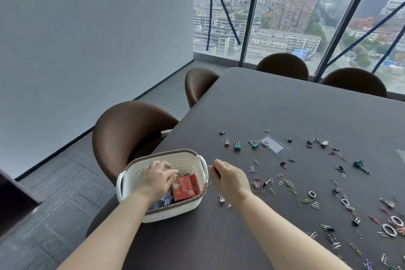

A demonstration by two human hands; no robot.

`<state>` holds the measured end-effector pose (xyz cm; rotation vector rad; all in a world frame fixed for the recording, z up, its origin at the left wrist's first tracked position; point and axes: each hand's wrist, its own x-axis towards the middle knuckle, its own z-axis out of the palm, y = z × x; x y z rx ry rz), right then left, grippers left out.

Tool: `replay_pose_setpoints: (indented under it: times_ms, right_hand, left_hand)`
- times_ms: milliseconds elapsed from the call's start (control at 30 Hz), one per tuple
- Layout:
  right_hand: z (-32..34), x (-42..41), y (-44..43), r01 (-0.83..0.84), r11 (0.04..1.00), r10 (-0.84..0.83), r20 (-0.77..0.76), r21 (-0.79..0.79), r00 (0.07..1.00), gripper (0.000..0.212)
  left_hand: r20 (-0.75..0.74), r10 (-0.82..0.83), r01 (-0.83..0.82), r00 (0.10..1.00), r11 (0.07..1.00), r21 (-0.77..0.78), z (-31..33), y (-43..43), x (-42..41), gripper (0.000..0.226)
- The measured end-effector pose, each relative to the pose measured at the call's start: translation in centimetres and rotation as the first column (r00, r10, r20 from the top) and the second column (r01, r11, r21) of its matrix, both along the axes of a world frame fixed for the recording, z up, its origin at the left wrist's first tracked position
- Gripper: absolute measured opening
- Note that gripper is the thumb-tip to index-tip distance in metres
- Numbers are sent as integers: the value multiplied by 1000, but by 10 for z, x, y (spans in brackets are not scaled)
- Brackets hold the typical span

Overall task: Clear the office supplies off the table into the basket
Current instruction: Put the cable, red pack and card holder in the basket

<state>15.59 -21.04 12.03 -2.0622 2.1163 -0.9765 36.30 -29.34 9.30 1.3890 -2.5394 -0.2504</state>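
You are early in the job. Your left hand (156, 178) is down inside the basket (166, 212), fingers bent beside the red box (185, 186), which lies there on top of some darker items. I cannot tell whether those fingers have hold of anything. Your right hand (230, 178) hovers just beside the basket's right rim, fingers curled, thumb and forefinger pinching what looks like a small clip (209, 166) that is not yet over the rim. The basket sits at the near left edge of the table (263, 105). By my reckoning most of the work is left. Paper clips (289, 184) lie scattered to the right of that hand, binder clips (237, 144) stand further back, and a clear ruler (275, 147) lies among them. Rings (388, 229) and more clips crowd the right edge, and one pink clip (221, 198) sits just beside your right wrist.
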Motion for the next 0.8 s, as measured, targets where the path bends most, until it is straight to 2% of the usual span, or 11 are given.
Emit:
replay_pose_setpoints:
  times_ms: [67, 200, 300, 400, 500, 600, 667, 733, 800]
  right_hand:
    - [3, 11, -3, -20, 1000, 20, 0, 11, 1000, 37]
    - [12, 36, -17, -91, 993, 92, -16, 70, 996, 29]
    - [16, 63, -40, -169, 976, 177, -50, 136, 983, 27]
    - [7, 77, -57, -178, 959, 204, -101, 222, 974, 19]
    - [-4, 78, -62, -193, 924, 257, -163, 332, 953, 26]
    - [-12, 79, -59, -197, 908, 260, -130, 369, 957, 22]
    - [-18, 76, -58, -157, 924, 212, -124, 349, 969, 21]
    - [-20, 72, -55, -146, 928, 182, -76, 342, 980, 28]
    - [-19, 66, -53, -172, 917, 192, -21, 361, 981, 41]
  left_hand:
    - [2, -2, 2, 1000, 998, -60, 2, 0, 14, 28]
    - [-122, 12, -28, 992, 990, -135, 9, 7, 41, 6]
    - [-65, 9, -21, 998, 980, -200, 8, 12, 58, 11]
    - [-34, 31, -37, 999, 977, -211, 8, 13, 72, 33]
    - [-12, -3, 0, 1000, 968, -252, 8, 13, 82, 34]
    - [32, -10, 18, 999, 967, -255, 9, 14, 83, 32]
    - [25, -24, 30, 999, 968, -251, 8, 14, 79, 21]
    - [11, -45, 46, 999, 969, -244, 7, 16, 73, 10]
    - [4, -45, 45, 999, 963, -267, 6, 15, 67, 9]
